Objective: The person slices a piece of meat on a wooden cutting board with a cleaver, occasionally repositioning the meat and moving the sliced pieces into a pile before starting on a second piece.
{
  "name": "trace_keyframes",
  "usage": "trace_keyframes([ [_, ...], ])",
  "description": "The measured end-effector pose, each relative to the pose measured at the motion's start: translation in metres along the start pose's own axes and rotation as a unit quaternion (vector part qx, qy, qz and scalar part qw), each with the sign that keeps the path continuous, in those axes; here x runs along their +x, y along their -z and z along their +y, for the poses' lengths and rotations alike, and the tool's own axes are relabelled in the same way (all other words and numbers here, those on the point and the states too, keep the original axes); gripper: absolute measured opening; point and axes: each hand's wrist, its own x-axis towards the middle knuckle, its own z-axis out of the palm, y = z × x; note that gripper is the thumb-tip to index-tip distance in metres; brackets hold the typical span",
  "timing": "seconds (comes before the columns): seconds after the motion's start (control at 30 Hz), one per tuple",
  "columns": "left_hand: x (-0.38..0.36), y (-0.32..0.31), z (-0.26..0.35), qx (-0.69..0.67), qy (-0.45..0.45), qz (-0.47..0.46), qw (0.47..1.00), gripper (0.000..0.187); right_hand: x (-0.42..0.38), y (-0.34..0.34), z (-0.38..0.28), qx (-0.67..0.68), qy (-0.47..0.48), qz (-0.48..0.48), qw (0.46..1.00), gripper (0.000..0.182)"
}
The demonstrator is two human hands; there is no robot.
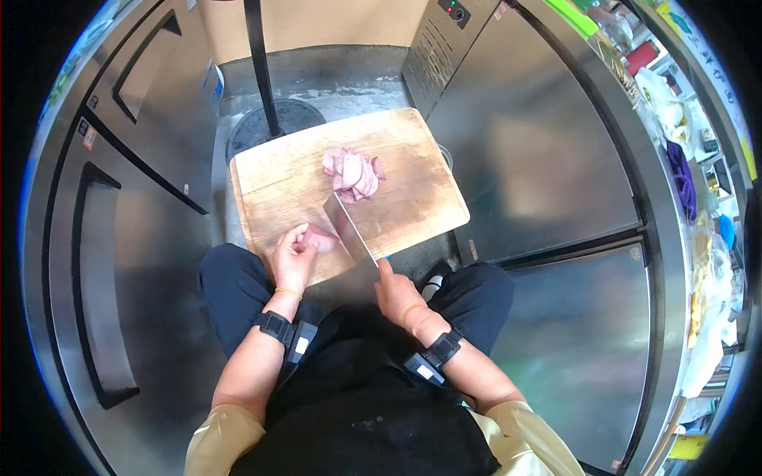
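Observation:
A wooden cutting board lies in front of my knees. On its near left part, my left hand grips a small pink piece of meat with bent fingers. My right hand is closed around the handle of a cleaver. The wide blade stands upright just right of the meat piece, its tip pointing away from me. A loose pile of pink meat slices sits on the board's middle, beyond the blade tip.
Behind the board stands a black pole on a round dark base. Steel cabinets with a black handle rise on the left, and another steel cabinet on the right. Bags and small goods crowd the far-right counter, including a purple cloth.

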Motion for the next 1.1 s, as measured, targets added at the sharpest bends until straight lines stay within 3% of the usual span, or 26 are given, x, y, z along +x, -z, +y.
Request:
trace_keyframes([
  [0.07, -0.004, -0.001, 0.013, 0.016, 0.005, 0.008, 1.0, 0.041, 0.001, 0.0, -0.002, -0.006, -0.009, -0.005, 1.0, 0.033],
  [0.37, -0.006, -0.012, 0.035, -0.185, 0.032, -0.099, 0.977, 0.039, -0.002, -0.002, -0.001, -0.02, 0.013, -0.002, 1.0, 0.037],
  [0.57, -0.005, -0.01, 0.037, -0.144, 0.017, -0.134, 0.98, 0.039, 0.002, -0.013, 0.019, 0.006, 0.038, 0.034, 0.999, 0.046],
  [0.67, -0.007, 0.0, 0.053, 0.083, -0.045, -0.131, 0.987, 0.035, 0.003, -0.014, 0.023, 0.017, 0.041, 0.037, 0.998, 0.043],
  [0.77, -0.006, 0.003, 0.058, 0.261, -0.156, -0.086, 0.949, 0.033, 0.005, -0.011, 0.021, 0.021, 0.035, 0.031, 0.999, 0.046],
  [0.87, -0.008, 0.003, 0.068, 0.343, -0.207, -0.007, 0.916, 0.033, 0.006, -0.008, 0.022, 0.065, 0.012, 0.0, 0.998, 0.044],
  [1.03, -0.014, 0.002, 0.079, 0.387, -0.145, -0.055, 0.909, 0.042, 0.006, -0.006, 0.026, 0.1, 0.008, -0.003, 0.995, 0.036],
  [1.1, -0.011, 0.0, 0.077, 0.389, -0.119, -0.084, 0.91, 0.043, 0.009, -0.012, 0.039, 0.082, 0.073, 0.042, 0.993, 0.043],
])
